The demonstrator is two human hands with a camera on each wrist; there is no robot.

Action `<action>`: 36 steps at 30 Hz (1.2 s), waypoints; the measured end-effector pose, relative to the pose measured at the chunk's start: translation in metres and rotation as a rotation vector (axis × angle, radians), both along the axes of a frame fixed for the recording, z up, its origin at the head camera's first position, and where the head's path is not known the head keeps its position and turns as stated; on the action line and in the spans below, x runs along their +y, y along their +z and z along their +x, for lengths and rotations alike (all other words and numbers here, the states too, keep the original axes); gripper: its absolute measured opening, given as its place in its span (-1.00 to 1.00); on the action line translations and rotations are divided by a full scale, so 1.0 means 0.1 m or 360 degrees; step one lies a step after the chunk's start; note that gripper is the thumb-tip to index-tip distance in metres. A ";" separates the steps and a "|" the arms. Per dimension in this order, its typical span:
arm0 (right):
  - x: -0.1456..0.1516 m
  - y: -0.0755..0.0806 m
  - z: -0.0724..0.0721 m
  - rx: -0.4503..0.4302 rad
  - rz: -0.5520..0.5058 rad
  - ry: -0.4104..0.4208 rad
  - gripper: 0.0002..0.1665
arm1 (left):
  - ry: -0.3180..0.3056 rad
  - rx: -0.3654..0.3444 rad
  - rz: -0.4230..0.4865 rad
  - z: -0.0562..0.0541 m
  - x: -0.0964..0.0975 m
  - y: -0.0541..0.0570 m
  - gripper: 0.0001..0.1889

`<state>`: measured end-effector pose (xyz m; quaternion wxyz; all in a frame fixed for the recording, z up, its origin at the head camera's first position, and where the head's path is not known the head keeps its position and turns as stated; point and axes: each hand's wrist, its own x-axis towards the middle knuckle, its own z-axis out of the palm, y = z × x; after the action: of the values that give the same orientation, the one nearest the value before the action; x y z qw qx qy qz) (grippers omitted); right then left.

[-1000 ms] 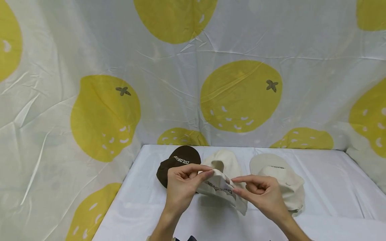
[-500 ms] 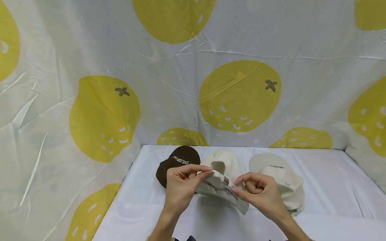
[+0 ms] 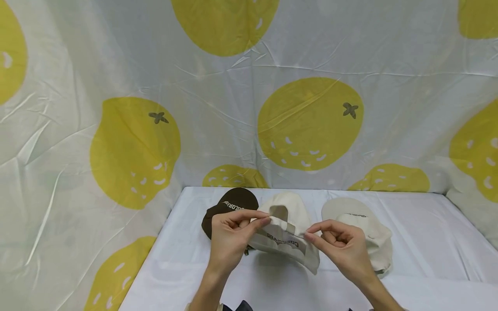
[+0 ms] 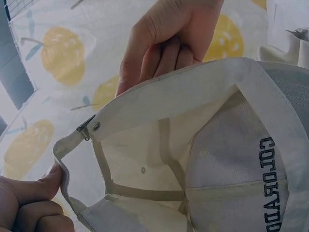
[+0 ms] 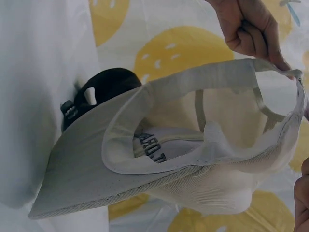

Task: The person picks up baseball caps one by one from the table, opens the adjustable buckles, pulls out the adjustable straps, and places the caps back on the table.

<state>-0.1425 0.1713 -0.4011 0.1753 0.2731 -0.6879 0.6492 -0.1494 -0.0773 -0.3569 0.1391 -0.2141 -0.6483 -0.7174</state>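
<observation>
A cream baseball cap [image 3: 297, 211] is held above the table, its back opening facing away and the reversed COLORADO stitching showing inside. My left hand [image 3: 229, 237] pinches one side of the back strap [image 3: 281, 223] between thumb and forefinger. With thumb and forefinger, my right hand [image 3: 344, 244] pinches the band at the strap's other side. A small metal buckle [image 4: 86, 127] sits on the strap near the right hand in the left wrist view. The cap's brim [image 5: 79, 159] slants down toward the table in the right wrist view.
A dark brown cap [image 3: 239, 200] lies behind my left hand. An off-white cap [image 3: 367, 229] lies behind my right hand, brim toward the back. White cloth covers the table [image 3: 420, 242]; a lemon-print curtain [image 3: 218, 129] hangs around its back and sides.
My right hand has shifted slightly right and up, and the strap is drawn straighter between the hands. My left hand has moved a little left, still pinching the strap.
</observation>
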 end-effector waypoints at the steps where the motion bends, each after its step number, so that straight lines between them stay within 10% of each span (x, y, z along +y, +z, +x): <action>1: 0.00 0.00 0.00 0.0034 -0.0020 -0.0008 -0.69 | -0.0001 -0.0011 -0.0004 0.00 -0.01 0.00 -0.90; 12: 0.01 0.01 -0.01 0.0177 -0.0146 -0.0141 -0.63 | -0.0005 -0.0105 -0.0177 -0.01 -0.05 0.02 -0.89; 20: 0.01 0.05 0.01 0.0156 -0.0214 -0.0259 -0.65 | -0.0213 -0.0174 -0.0286 0.03 -0.08 0.03 -0.96; 36: -0.01 0.09 0.05 0.0144 -0.0312 -0.0319 -0.70 | -0.0321 0.0236 -0.0181 0.18 0.13 0.06 -0.85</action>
<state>-0.1374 0.1706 -0.3917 0.2959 0.2137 -0.6364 0.6795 -0.1315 -0.0640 -0.3509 0.1014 -0.3380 -0.6510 -0.6720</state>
